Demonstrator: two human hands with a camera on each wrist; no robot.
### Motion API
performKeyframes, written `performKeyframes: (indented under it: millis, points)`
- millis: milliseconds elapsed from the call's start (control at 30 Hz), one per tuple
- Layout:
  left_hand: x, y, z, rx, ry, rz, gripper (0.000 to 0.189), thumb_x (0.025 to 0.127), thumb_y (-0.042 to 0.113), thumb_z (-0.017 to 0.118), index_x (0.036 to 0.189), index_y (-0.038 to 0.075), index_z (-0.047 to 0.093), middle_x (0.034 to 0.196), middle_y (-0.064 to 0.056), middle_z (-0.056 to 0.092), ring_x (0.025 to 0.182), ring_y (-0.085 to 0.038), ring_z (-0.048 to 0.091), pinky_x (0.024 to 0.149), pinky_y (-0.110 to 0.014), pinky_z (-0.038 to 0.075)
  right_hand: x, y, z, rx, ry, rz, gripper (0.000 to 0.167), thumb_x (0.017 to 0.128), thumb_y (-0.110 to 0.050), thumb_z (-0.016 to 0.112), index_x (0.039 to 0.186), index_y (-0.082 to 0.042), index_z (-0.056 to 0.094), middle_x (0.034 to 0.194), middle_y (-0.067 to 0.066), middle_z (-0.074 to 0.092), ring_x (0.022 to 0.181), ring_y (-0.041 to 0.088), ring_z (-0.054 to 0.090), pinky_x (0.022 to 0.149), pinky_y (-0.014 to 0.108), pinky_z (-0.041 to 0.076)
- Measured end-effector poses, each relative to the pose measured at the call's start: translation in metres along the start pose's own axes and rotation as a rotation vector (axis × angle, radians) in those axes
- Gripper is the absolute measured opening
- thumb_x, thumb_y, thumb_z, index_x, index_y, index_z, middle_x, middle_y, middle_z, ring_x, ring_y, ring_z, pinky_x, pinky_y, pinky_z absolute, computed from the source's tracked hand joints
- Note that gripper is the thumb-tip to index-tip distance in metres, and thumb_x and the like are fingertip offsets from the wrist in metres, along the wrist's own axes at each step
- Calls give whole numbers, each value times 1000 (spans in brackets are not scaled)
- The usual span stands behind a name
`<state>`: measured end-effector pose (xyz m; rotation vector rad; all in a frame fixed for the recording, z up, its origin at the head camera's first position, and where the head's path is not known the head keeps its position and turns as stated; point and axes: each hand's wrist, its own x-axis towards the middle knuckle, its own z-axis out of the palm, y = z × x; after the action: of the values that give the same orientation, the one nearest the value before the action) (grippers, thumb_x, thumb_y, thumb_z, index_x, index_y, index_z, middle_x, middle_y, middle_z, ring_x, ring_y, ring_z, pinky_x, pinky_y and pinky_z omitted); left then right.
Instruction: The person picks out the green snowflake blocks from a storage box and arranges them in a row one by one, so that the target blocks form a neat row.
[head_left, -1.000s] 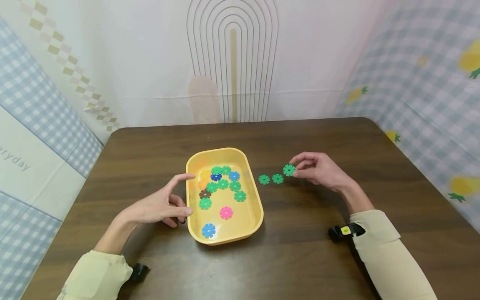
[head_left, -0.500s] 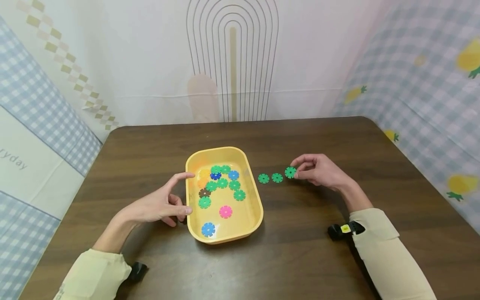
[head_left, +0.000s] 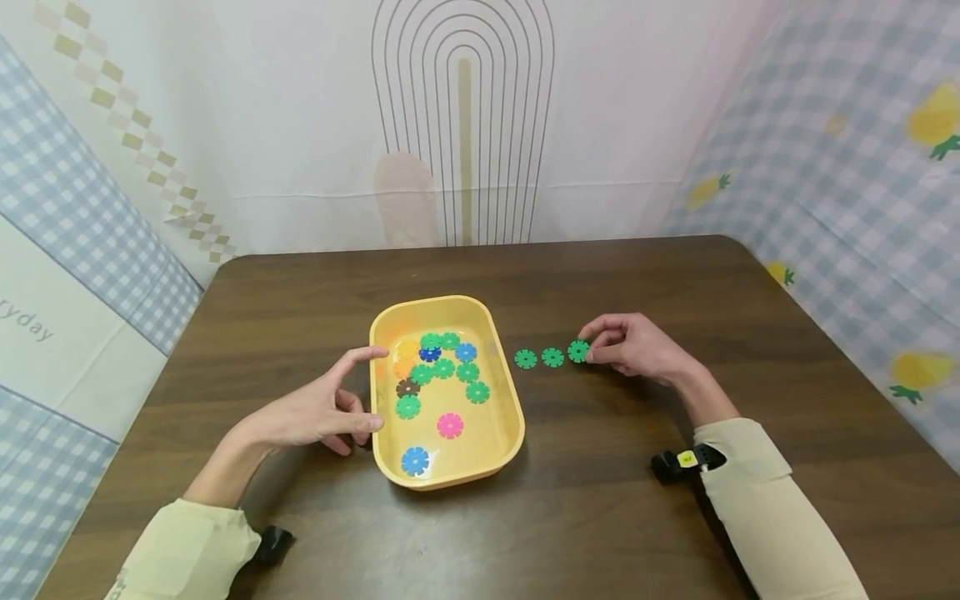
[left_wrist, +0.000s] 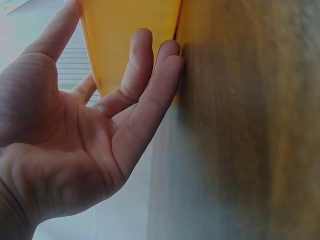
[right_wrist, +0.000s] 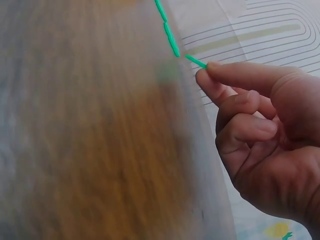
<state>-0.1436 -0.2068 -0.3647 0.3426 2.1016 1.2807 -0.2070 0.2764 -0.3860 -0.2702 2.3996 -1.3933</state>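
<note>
A yellow plastic tray (head_left: 480,467) sits on the table, holding notched plastic discs in several colours. My left hand (head_left: 318,412) is at its left side, index fingertip and thumb tip on the rim, other fingers loosely bent by the outer wall (left_wrist: 112,50). Right of the tray, two green notched discs lie flat in a row: one near the tray (head_left: 526,359), another beside it (head_left: 552,357). At the row's right end my right hand (head_left: 633,346) pinches a third green notched disc (head_left: 577,351) between thumb and index finger; the right wrist view shows it tilted (right_wrist: 195,61).
In the tray lie a pink disc (head_left: 450,426), a light blue disc (head_left: 415,462), a brown disc (head_left: 408,388) and several green ones. The brown wooden table (head_left: 600,517) ends at a patterned cloth backdrop (head_left: 300,125). Black wrist cameras sit under both sleeves.
My right hand has lowered the pinched green disc toward the table, bringing it nearly level with the other two in the row. The left hand and the tray have stayed put.
</note>
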Motion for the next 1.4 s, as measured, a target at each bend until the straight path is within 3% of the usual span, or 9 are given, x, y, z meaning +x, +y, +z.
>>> performKeyframes:
  millis: [400,1400]
  points:
    - [2,-1,-1,12,-4,-19,102,96,34,80,165,37,5,86,-14,67,86,-29,69,79,-44,64,4,3,2,0,-8,27,29,98,-9,74,124,1,67,87,10,71,52,12,41,47,25,31]
    - [2,-3,-1,-2,4,3,100,96,30,80,165,37,8,83,-13,66,86,-28,69,76,-46,63,2,5,0,1,-12,52,31,99,-9,71,127,1,65,85,8,68,55,14,44,48,25,31]
